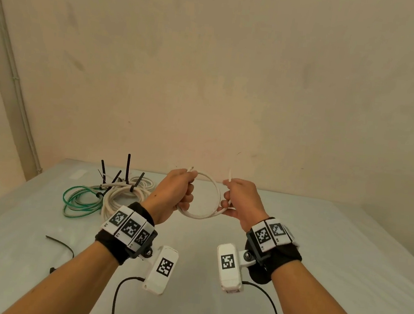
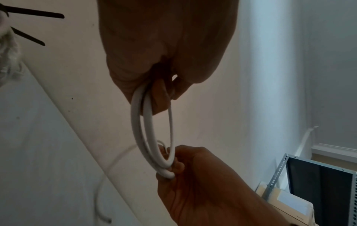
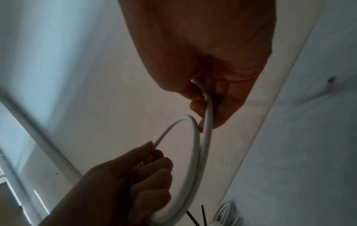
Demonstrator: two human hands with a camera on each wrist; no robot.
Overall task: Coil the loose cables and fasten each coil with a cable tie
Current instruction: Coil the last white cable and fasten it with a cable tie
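I hold a small white cable coil (image 1: 204,216) in the air above the table, between both hands. My left hand (image 1: 179,192) grips the coil's left side, fingers curled round it. My right hand (image 1: 237,201) grips the right side, and one cable end sticks up above its knuckles. From the left wrist the white cable coil (image 2: 146,133) runs as two or three loops from my left hand (image 2: 154,94) down into my right hand (image 2: 173,166). From the right wrist the coil (image 3: 201,152) arcs from my right hand (image 3: 208,110) to my left hand (image 3: 150,175).
At the back left of the table (image 1: 316,270) lie a tied white coil (image 1: 125,194) and a green coil (image 1: 78,199), with black tie tails (image 1: 128,169) standing up. Loose black cable ties (image 1: 64,244) lie at the front left. A wall stands right behind the table.
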